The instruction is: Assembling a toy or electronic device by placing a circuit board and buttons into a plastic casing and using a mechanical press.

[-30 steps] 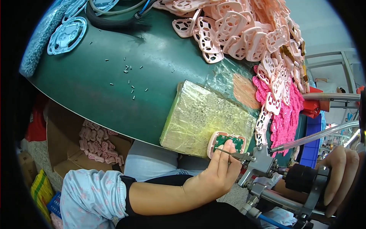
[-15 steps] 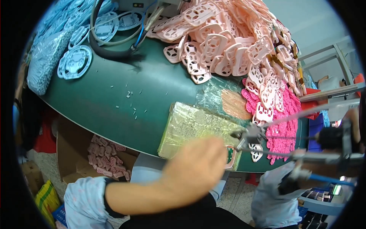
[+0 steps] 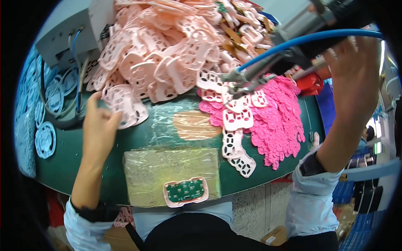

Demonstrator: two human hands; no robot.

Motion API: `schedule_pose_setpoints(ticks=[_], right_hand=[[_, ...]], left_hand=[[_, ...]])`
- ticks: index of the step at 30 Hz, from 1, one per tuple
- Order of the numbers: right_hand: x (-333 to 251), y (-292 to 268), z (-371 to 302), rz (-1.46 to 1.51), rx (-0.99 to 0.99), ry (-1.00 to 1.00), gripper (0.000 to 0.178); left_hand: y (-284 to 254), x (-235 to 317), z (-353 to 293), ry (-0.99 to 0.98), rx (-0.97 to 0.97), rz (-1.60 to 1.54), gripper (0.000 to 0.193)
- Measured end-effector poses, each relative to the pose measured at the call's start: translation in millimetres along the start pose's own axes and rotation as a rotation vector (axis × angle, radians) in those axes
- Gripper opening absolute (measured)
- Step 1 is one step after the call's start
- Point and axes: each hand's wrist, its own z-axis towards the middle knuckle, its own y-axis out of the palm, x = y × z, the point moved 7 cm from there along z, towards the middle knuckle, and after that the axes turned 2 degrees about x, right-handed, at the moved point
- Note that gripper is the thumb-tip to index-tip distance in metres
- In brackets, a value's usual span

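A pale pink plastic shell [image 3: 166, 190] with a green circuit board [image 3: 184, 190] inside lies on a yellowish, film-wrapped block [image 3: 142, 167] at the table's front edge. My left hand [image 3: 100, 123] is at the left end of some loose pink shells [image 3: 125, 104] with round cutouts, thumb and forefinger apart at their edge. High on the right, my right hand [image 3: 356, 79] is up against the dark body of a power screwdriver [image 3: 289, 56] with a blue hose, its fingers closed around it. The tool's metal tip points left above white-pink cutout pieces [image 3: 237, 119].
Pale pink shells [image 3: 167, 46] are heaped at the back, bright pink parts [image 3: 276, 121] at the right. A grey box [image 3: 69, 42] with cables stands at back left near blue round parts [image 3: 45, 140]. A brown patch [image 3: 197, 125] under clear film lies beyond the block.
My left hand has moved from the block to the loose pink shells. My right hand and the screwdriver have gone up and away from the block. The view has shifted right.
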Motion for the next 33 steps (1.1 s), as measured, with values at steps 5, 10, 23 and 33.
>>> schedule_pose_setpoints(ticks=[5, 10, 23, 33], right_hand=[[72, -28, -106, -0.890, -0.484, 0.228, 0.021], [132, -51, -156, -1.040, -0.808, 0.201, 0.028], [157, -42, -147, -0.946, -1.033, 0.156, 0.019], [150, -41, -151, -0.960, -1.031, 0.155, 0.015]], left_hand=[[-52, -26, -24, -0.109, -0.081, -0.218, 0.023], [-44, -17, -54, -0.338, -0.170, -0.715, 0.018], [12, 25, -117, -0.485, -0.469, -1.064, 0.032], [29, 49, -135, -0.533, -0.568, -1.165, 0.038]])
